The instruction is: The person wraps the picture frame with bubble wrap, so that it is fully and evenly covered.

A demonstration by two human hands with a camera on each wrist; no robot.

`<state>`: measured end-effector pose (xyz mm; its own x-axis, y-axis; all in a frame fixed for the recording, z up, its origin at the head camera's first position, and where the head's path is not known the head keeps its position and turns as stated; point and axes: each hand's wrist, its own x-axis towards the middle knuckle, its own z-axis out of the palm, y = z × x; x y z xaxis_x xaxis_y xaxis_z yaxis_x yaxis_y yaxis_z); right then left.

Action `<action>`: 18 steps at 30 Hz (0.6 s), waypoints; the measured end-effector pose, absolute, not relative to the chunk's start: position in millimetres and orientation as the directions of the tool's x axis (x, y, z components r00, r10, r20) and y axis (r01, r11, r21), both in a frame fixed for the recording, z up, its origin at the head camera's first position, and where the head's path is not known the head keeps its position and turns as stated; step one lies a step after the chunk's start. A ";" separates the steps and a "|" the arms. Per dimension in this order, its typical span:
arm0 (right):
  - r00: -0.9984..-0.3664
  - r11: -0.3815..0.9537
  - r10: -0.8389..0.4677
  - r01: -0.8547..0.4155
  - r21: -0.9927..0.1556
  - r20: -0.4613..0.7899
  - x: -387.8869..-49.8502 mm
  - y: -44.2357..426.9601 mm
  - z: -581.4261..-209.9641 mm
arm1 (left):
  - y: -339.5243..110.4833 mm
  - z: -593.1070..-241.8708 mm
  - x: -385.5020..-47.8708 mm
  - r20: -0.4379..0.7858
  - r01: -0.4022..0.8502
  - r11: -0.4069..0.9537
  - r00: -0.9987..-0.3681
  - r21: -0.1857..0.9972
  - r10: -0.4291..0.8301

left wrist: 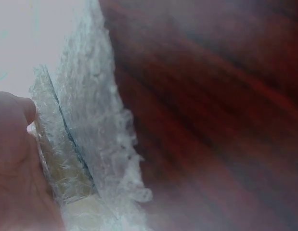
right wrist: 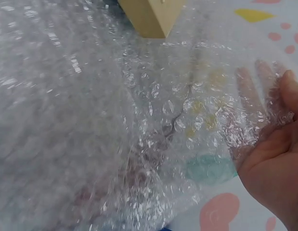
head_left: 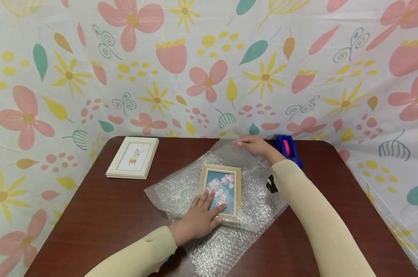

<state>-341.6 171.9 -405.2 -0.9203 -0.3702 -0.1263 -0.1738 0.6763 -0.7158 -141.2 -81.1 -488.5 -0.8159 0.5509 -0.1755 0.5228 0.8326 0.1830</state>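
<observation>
Okay, flower-picture frame [head_left: 222,181]: middle of the table [head_left: 91,215], face up on the bubble wrap; lower part looks covered by a flap of film.
Bubble wrap [head_left: 255,206]: spread at a slant beneath the frame, sticking out past it, one end running toward the person; probably angled to leave slack around the frame.
Left hand [head_left: 199,219]: laid over the frame's lower left, fingers spread, grasping nothing; reads to me as a press, weight enough to stop frame and film sliding.
Right hand [head_left: 257,146]: pinching the far part of the wrap, thumb on one face, fingers showing through from the other; a light pinch likely does, the sheet being thin.
Raised film: off the table by the right hand, loose and see-through; likely held up so it won't snag on the frame's corner.
White frame [head_left: 132,157]: far left, flat, face up, well apart from the wrap; edge looks layered, can't tell if stacked. Presumably parked clear of the hands.
Blue tape dispenser [head_left: 287,148]: far right, pink core, just beside the right forearm; handy for that arm, I'd guess.
Black object [head_left: 272,184]: by the right sleeve [head_left: 309,204], partly hidden, can't identify.
</observation>
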 end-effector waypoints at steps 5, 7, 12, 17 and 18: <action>-0.892 0.565 -0.443 -0.196 -0.801 -0.094 -326.5 183.2 -409.1 | -81.0 -486.2 -141.3 -0.189 0.512 0.842 -0.821 0.171 0.538; -0.885 0.551 -0.459 -0.215 -0.807 -0.077 -317.9 186.8 -410.3 | -80.6 -484.4 -140.9 -0.192 0.513 0.840 -0.819 0.179 0.541; -0.875 0.557 -0.479 -0.238 -0.796 -0.073 -297.2 191.3 -412.7 | -79.9 -478.1 -139.1 -0.198 0.507 0.839 -0.818 0.197 0.540; -0.839 0.563 -0.541 -0.309 -0.767 -0.059 -278.1 194.5 -417.7 | -78.5 -475.8 -137.7 -0.204 0.503 0.844 -0.821 0.187 0.534; -0.825 0.554 -0.562 -0.331 -0.764 -0.050 -274.7 195.3 -419.6 | -78.1 -476.1 -137.7 -0.204 0.505 0.844 -0.820 0.183 0.535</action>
<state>-274.7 195.3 -419.6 -0.8255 -0.5622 -0.0499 -0.3312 0.5541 -0.7637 -137.7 -78.1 -476.1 -0.8201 0.5347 -0.2037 0.5046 0.8437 0.1834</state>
